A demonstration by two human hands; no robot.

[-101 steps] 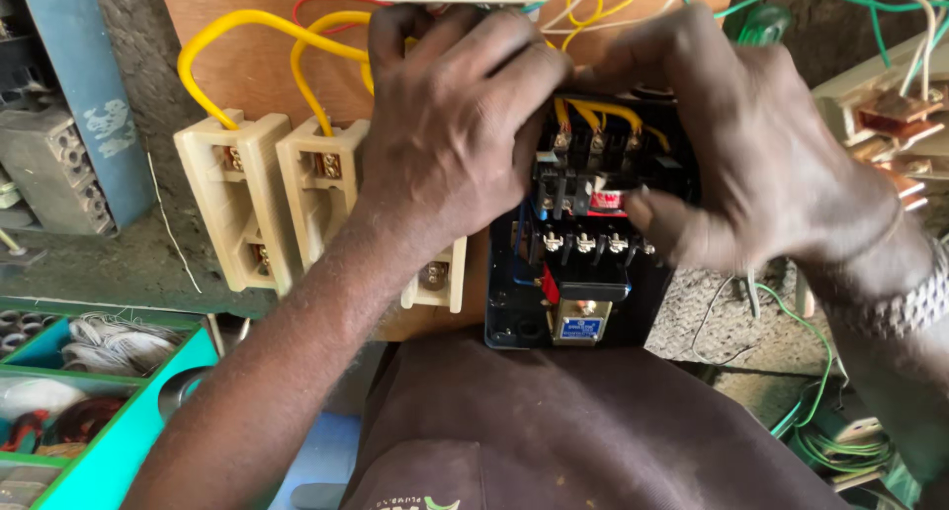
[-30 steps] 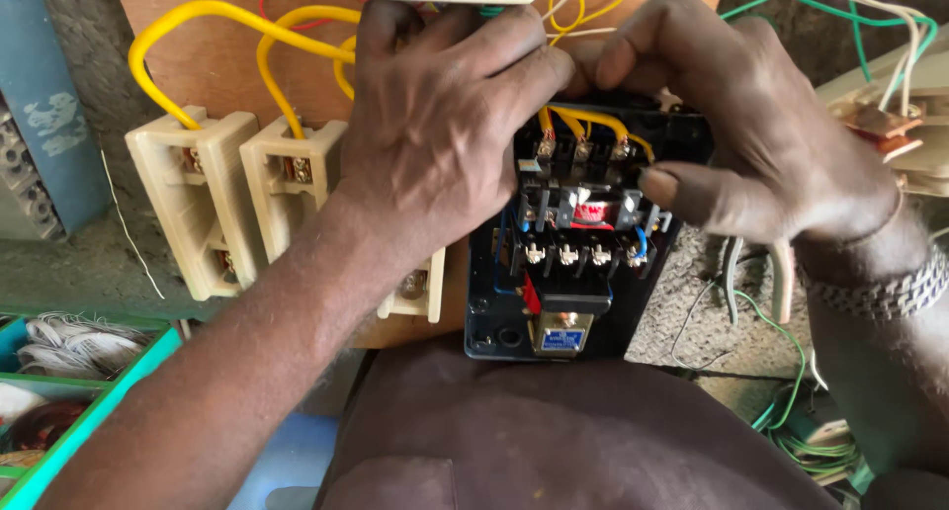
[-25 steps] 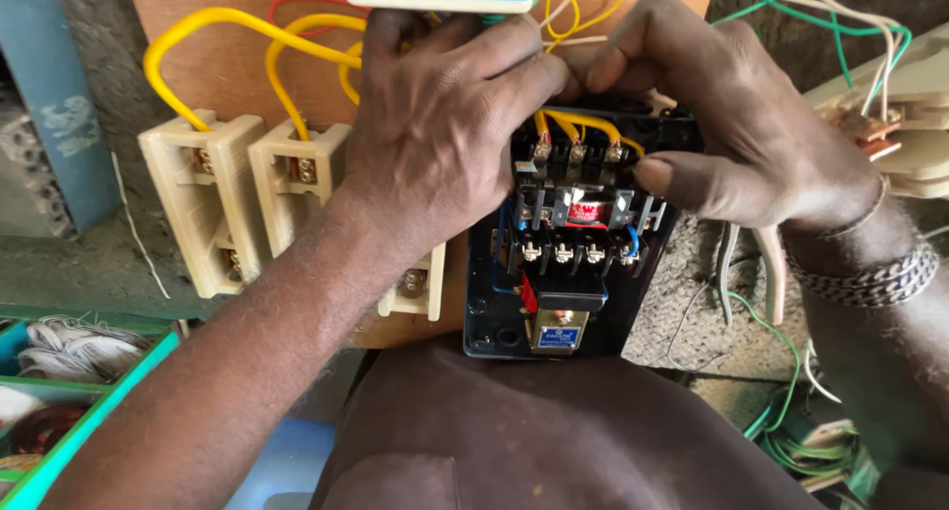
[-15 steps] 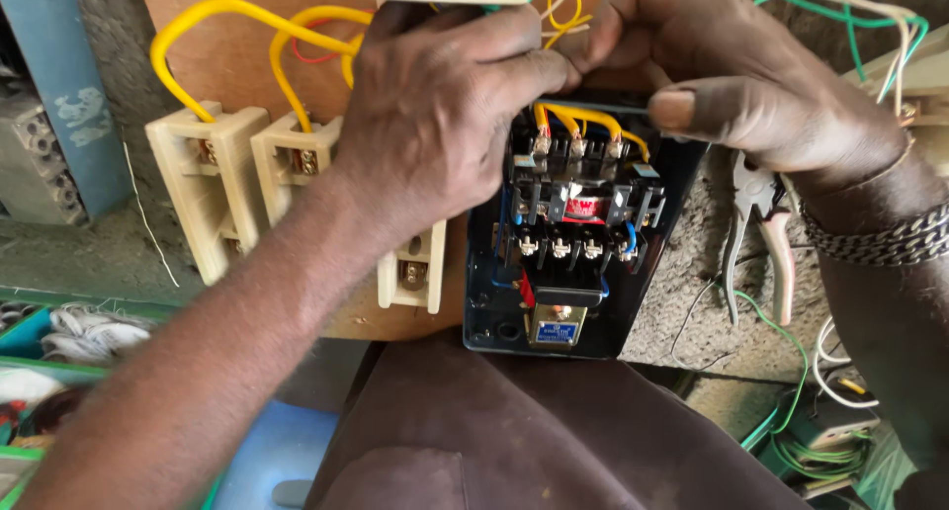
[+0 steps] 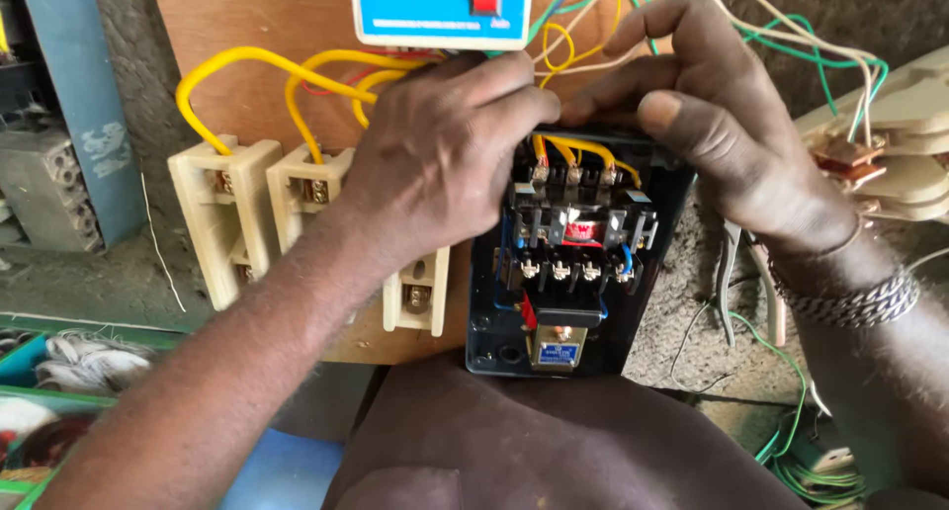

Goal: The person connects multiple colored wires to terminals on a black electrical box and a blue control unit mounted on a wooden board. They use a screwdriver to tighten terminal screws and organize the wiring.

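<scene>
Both hands worked at the top of a black starter box on a wooden board

Nearest, the black starter box (image 5: pixel 573 263) is seen upright, its long axis running away from the viewer. Its yellow wires (image 5: pixel 583 152) enter at the far end, just under both hands. The left hand (image 5: pixel 445 164) is curled narrow over the box's upper left corner; the right hand (image 5: pixel 722 115) is pinched at the wire ends. Whether a wire is actually held cannot be told. Beyond, a blue switch unit (image 5: pixel 440 11) is mounted.

At centre frame our left hand (image 5: pixel 435 164) and right hand (image 5: pixel 712 115) meet fingertip to fingertip above the contactor (image 5: pixel 573 243). Its yellow wires (image 5: pixel 583 149) sit just below our fingers.
</scene>
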